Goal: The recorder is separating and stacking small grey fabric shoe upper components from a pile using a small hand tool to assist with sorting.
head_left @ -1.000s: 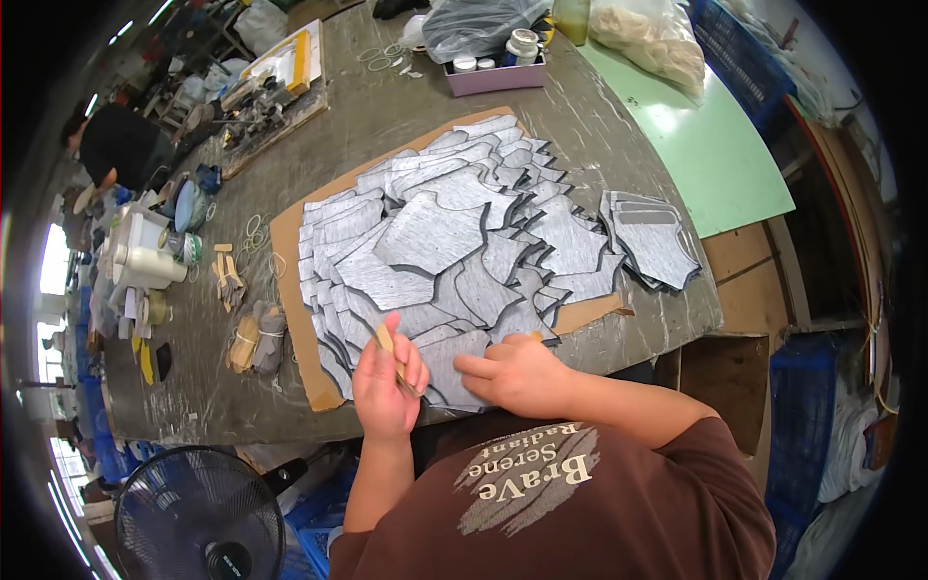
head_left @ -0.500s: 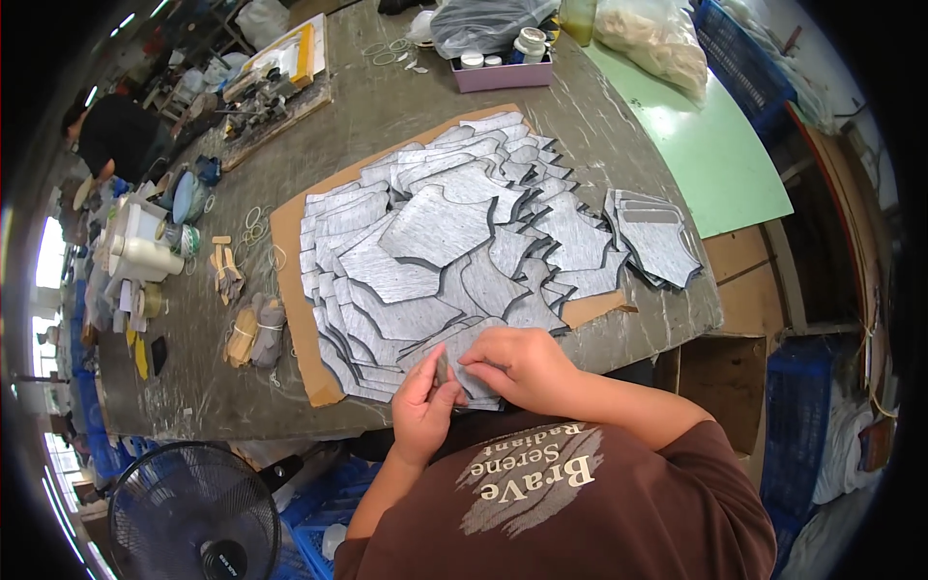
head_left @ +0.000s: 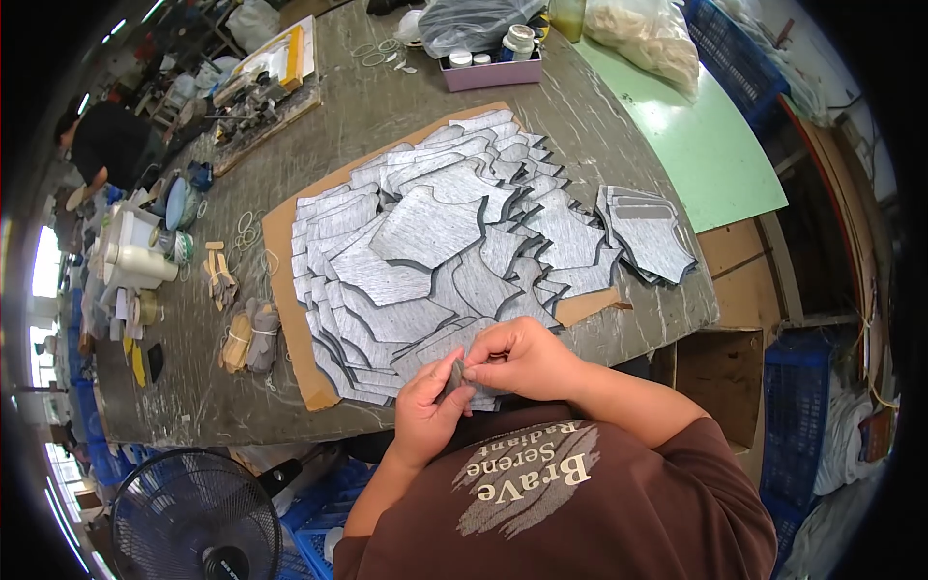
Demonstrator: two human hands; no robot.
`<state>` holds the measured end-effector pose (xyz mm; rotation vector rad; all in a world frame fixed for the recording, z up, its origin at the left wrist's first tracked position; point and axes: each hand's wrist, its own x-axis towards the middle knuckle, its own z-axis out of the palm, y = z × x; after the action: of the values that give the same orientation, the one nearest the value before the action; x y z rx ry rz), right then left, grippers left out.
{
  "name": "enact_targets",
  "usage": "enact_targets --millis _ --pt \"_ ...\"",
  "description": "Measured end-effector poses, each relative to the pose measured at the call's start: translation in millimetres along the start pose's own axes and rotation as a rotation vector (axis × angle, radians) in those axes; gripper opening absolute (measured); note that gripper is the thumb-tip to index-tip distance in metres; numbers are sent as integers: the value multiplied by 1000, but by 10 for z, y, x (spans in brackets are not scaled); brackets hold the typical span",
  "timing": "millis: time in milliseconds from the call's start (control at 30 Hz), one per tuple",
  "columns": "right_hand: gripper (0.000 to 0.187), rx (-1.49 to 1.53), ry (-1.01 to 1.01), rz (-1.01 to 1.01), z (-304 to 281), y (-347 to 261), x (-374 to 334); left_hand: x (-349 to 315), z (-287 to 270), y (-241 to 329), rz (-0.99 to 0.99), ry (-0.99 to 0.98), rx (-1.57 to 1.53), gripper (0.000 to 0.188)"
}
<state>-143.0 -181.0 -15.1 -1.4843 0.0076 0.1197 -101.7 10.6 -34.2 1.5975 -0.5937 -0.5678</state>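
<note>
Close to my body at the table's near edge, my left hand (head_left: pixel 428 404) is closed on a small grey piece (head_left: pixel 455 376), thin and seemingly of fabric. The fingers hide part of it. My right hand (head_left: pixel 527 358) comes in from the right, its thumb and forefinger pinched at the piece's edge. Beneath and beyond both hands spreads a heap of grey cut fabric panels (head_left: pixel 430 227) with dark undersides and curved, notched outlines. They overlap in stacks on a brown cardboard sheet (head_left: pixel 282 253). A smaller stack of panels (head_left: pixel 652 242) lies to the right of the heap.
Tied bundles of beige strips (head_left: pixel 235 342) and grey strips (head_left: pixel 263 338) lie left of the cardboard. A pink box (head_left: pixel 493 75) with jars stands at the far side, near a green board (head_left: pixel 710 159). A black fan (head_left: pixel 196 517) stands lower left. Another person (head_left: pixel 111 145) is at far left.
My right hand has moved slightly left, and its pinched fingertips now meet the grey piece in my left hand. The whole view has shifted slightly; the panels look unmoved.
</note>
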Motion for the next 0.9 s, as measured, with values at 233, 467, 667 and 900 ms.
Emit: enact_targets --millis 233,467,667,900 --pt "7 81 13 148 27 -7 -34 -1 33 22 -100 14 -218 43" --pt "9 -153 83 -48 38 -28 -48 62 35 93 18 24 88 43" --pt "7 -157 57 -12 26 -41 -53 41 50 99 -11 -1 57 42" --pt "7 329 -15 81 66 26 -35 54 -4 19 -243 -26 -732 32"
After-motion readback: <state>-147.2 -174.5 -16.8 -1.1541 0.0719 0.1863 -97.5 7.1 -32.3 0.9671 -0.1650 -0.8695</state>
